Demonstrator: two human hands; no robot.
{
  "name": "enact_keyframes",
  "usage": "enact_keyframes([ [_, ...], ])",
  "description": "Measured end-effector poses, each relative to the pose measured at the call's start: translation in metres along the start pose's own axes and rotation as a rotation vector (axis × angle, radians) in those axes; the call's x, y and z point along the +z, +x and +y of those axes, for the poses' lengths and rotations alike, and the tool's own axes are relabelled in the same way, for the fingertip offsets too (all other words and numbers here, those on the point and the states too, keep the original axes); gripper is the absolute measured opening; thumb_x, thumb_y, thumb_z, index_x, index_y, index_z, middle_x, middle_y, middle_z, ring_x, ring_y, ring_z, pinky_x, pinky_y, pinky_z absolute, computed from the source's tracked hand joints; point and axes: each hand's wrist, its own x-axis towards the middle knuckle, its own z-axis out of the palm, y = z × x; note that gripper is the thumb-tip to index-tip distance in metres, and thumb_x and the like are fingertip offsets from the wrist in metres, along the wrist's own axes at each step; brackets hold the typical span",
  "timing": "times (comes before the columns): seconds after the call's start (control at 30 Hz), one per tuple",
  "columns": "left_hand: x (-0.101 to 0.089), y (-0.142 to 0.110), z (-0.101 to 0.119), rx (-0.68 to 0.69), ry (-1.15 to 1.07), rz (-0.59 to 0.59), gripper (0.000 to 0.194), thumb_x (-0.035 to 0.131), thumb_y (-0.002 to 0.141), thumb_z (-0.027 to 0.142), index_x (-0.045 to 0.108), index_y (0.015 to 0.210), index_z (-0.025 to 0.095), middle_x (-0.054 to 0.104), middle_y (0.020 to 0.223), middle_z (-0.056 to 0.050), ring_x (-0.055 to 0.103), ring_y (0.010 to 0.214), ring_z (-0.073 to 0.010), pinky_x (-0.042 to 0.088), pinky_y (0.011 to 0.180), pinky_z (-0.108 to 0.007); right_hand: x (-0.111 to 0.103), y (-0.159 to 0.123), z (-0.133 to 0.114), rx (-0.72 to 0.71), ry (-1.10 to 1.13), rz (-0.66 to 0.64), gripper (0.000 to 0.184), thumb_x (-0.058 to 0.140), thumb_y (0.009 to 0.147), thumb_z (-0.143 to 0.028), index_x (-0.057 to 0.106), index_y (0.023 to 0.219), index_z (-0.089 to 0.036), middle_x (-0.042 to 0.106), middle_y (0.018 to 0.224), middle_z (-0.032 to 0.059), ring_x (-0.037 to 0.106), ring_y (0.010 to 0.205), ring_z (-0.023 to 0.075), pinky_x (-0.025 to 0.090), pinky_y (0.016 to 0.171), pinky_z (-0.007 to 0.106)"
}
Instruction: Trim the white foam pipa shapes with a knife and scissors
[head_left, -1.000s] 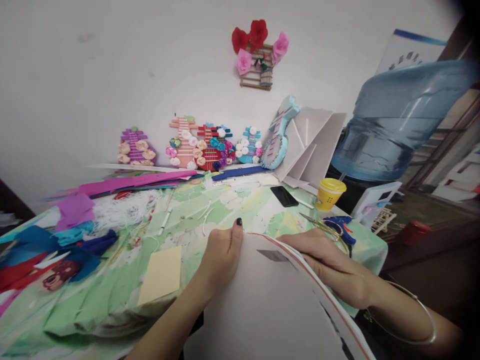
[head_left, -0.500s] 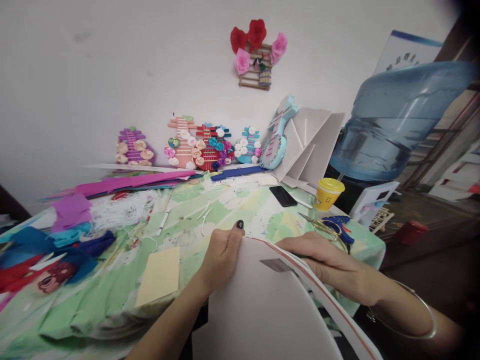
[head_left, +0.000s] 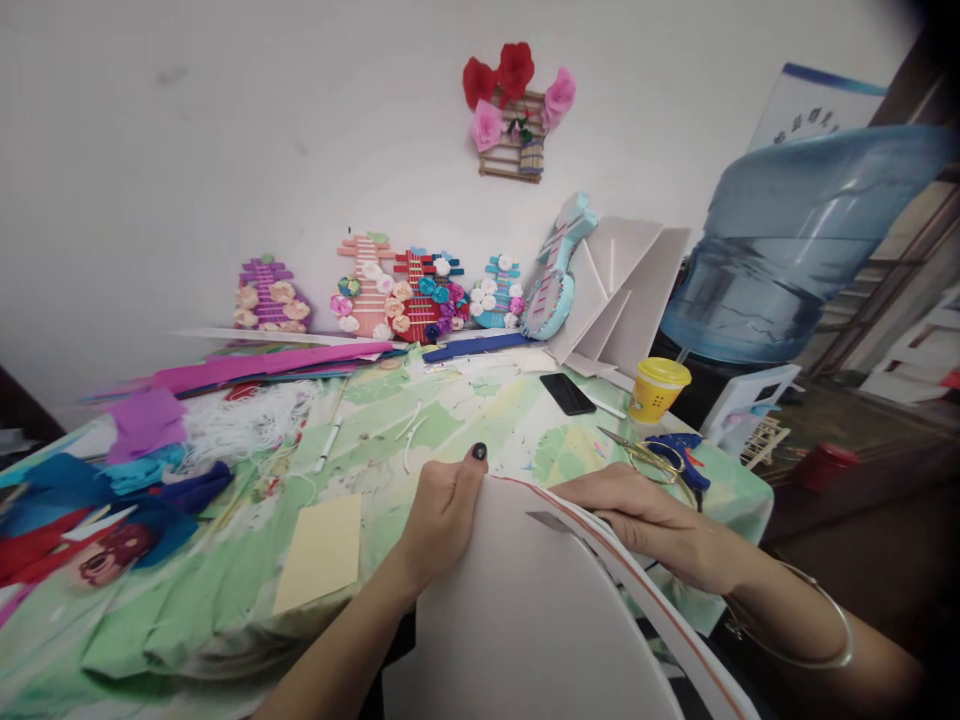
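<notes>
Left hand [head_left: 442, 510] grips white foam board [head_left: 525, 620] at its top edge, over near desk [head_left: 225, 600] edge. Right hand [head_left: 652, 520] holds blade [head_left: 551, 521], now slightly further along curved cut; trimming continues.

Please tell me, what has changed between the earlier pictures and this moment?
Very little. The grey blade tip showing at the white board has shifted slightly right along the curved edge, and the right hand has slid a little with it. The left hand still grips the board's top edge. The scissors, yellow cup and phone have not moved.
</notes>
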Motion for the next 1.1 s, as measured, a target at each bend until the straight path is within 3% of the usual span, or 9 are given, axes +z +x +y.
enact_keyframes([
  [0.13,-0.011,0.010,0.024,0.119,0.193,0.016,0.044,0.030,0.089,0.037,0.026,0.049,0.019,0.023,0.045,0.005,0.025,0.043,-0.0075,0.020,0.044,-0.025,-0.002,-0.002,0.005,-0.083,0.005,0.077,0.035,0.037,0.093,-0.036,0.055,0.120,-0.025,0.066,0.093,0.0032,0.060,0.080,0.0151,0.046,0.072,0.025],
  [0.33,-0.034,0.072,0.080,0.675,0.573,0.172,0.044,0.033,0.088,0.034,0.028,0.048,0.018,0.028,0.044,0.005,0.026,0.042,-0.0076,0.018,0.048,-0.026,-0.008,0.008,0.015,-0.185,-0.173,0.321,0.030,0.039,0.090,-0.033,0.054,0.114,-0.024,0.061,0.102,0.0046,0.057,0.090,0.0189,0.044,0.075,0.028],
  [0.43,-0.036,0.103,0.082,0.791,0.682,0.179,0.036,0.034,0.088,0.032,0.047,0.058,0.017,0.048,0.057,0.000,0.044,0.055,-0.0116,0.031,0.056,-0.025,-0.001,0.021,0.026,-0.213,-0.293,0.438,0.031,0.036,0.091,-0.029,0.050,0.117,-0.022,0.059,0.100,0.0060,0.055,0.087,0.0191,0.043,0.074,0.030],
  [0.5,-0.033,0.109,0.066,0.839,0.666,0.205,0.027,0.035,0.088,0.030,0.057,0.080,0.016,0.059,0.083,-0.007,0.053,0.083,-0.0173,0.038,0.076,-0.028,0.009,0.031,0.035,-0.202,-0.332,0.505,0.027,0.037,0.090,-0.027,0.050,0.112,-0.019,0.058,0.095,0.0061,0.054,0.082,0.0181,0.042,0.072,0.030],
  [0.63,-0.022,0.070,0.017,0.608,0.462,0.306,0.036,0.036,0.089,0.031,0.048,0.118,0.013,0.051,0.123,-0.014,0.042,0.119,-0.0210,0.031,0.101,-0.037,0.033,0.045,0.051,-0.140,-0.318,0.552,0.023,0.037,0.091,-0.026,0.051,0.107,-0.017,0.058,0.092,0.0062,0.054,0.081,0.0169,0.042,0.072,0.029],
  [0.7,-0.015,0.033,-0.001,0.494,0.407,0.248,0.047,0.033,0.090,0.036,0.037,0.130,0.012,0.040,0.136,-0.015,0.034,0.128,-0.0223,0.028,0.105,-0.040,0.044,0.047,0.055,-0.097,-0.331,0.550,0.022,0.038,0.090,-0.025,0.051,0.107,-0.018,0.059,0.092,0.0061,0.054,0.081,0.0169,0.042,0.072,0.030],
  [0.83,-0.002,-0.029,-0.002,0.440,0.584,0.145,0.075,0.051,0.079,0.041,0.021,0.139,0.007,0.027,0.144,-0.019,0.027,0.132,-0.0299,0.032,0.105,-0.044,0.060,0.047,0.056,-0.063,-0.402,0.564,0.023,0.040,0.090,-0.022,0.049,0.110,-0.019,0.059,0.093,0.0062,0.055,0.083,0.0171,0.042,0.074,0.030],
  [0.97,0.014,-0.041,0.007,0.465,0.961,0.415,0.047,0.043,0.082,0.009,0.040,0.128,0.004,0.052,0.126,-0.019,0.053,0.113,-0.0263,0.051,0.086,-0.037,0.073,0.043,0.052,-0.048,-0.448,0.559,0.025,0.041,0.089,-0.020,0.048,0.113,-0.020,0.058,0.092,0.0061,0.055,0.083,0.0176,0.043,0.072,0.030],
  [1.1,0.024,-0.034,0.004,0.529,1.210,0.616,0.034,0.047,0.081,0.003,0.051,0.114,0.001,0.062,0.111,-0.018,0.065,0.092,-0.0244,0.056,0.067,-0.030,0.079,0.040,0.050,-0.070,-0.433,0.541,0.030,0.037,0.089,-0.018,0.045,0.118,-0.020,0.057,0.092,0.0062,0.054,0.084,0.0182,0.043,0.072,0.031],
])
